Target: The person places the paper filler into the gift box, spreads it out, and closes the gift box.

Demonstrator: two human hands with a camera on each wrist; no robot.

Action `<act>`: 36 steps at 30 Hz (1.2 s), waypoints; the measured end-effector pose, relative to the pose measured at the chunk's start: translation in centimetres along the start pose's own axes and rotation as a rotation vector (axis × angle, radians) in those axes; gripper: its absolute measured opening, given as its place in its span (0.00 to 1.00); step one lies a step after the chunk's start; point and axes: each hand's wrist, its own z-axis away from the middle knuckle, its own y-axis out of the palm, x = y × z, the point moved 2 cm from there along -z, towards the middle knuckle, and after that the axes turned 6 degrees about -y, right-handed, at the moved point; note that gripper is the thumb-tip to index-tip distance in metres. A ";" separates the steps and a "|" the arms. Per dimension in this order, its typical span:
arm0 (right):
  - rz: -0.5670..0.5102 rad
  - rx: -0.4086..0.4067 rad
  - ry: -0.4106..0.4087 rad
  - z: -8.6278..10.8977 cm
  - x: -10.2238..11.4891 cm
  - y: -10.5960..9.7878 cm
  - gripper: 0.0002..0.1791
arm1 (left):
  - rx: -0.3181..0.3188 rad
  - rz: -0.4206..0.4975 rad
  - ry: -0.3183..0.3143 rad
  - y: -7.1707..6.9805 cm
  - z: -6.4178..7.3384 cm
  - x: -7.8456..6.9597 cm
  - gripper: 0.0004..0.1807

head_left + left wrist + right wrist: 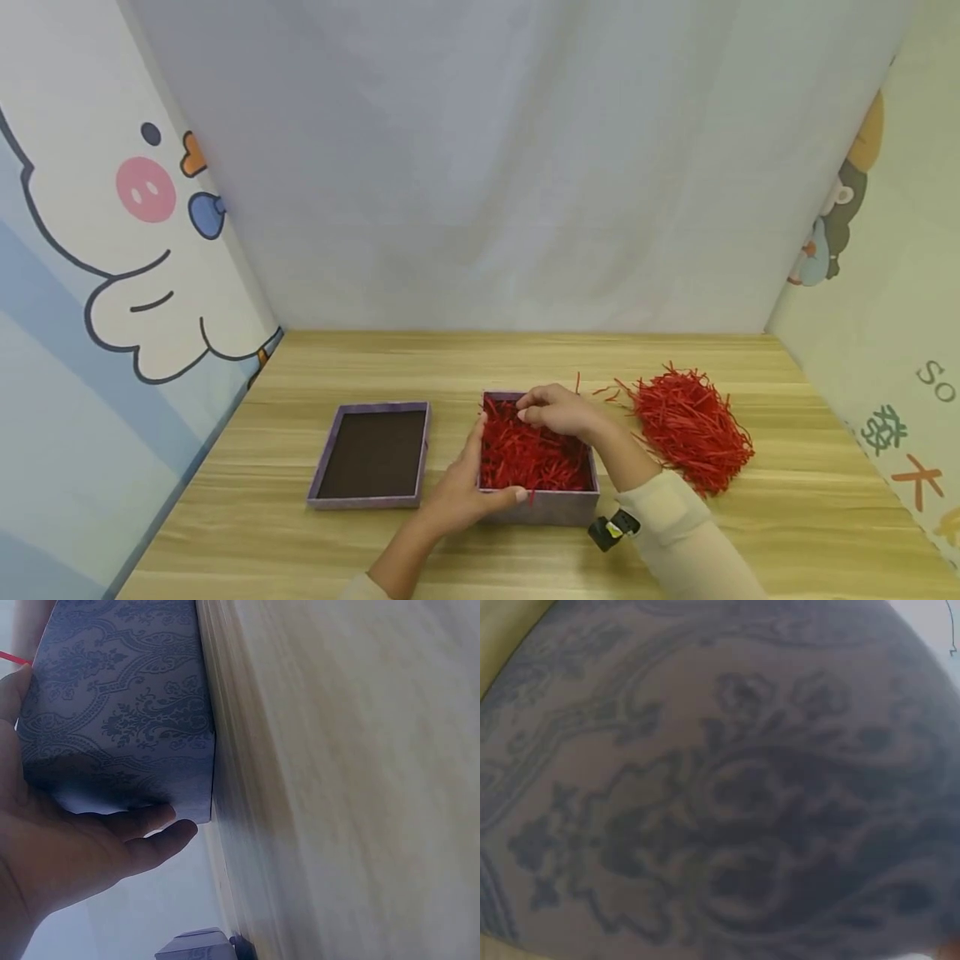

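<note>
A purple patterned box (540, 507) filled with red shredded paper (528, 458) stands before me. My left hand (468, 492) grips its near left corner, the thumb over the front rim and the fingers along the left side. In the left wrist view, the fingers (154, 847) lie against the box's patterned wall (135, 705). My right hand (558, 411) reaches over the right rim into the back of the box, fingers bent down at the shreds; I cannot tell whether they hold any. Only the blurred patterned box wall (727, 810) fills most of the right wrist view.
Left of the box lies a shallow purple lid (375, 454), its dark inside facing up. A loose heap of red shredded paper (693, 429) sits on the wooden table (487, 362) to the right, with a few stray strands beside it. A pale curtain (487, 167) hangs behind.
</note>
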 end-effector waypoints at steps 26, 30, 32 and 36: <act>0.185 0.481 -0.175 2.4 -0.6 3.1 0.17 | 0.030 -0.006 0.002 0.2 -0.2 -0.1 0.60; 0.239 0.481 -0.176 1.8 -0.9 3.6 0.17 | 0.030 0.011 0.006 0.2 -0.2 -0.1 0.60; 0.152 0.451 -0.161 2.1 -0.6 3.4 0.17 | 0.025 0.013 0.005 0.1 -0.1 0.0 0.60; -0.060 0.372 -0.125 3.7 0.5 1.3 0.18 | 0.017 0.006 0.007 0.1 -0.2 -0.1 0.61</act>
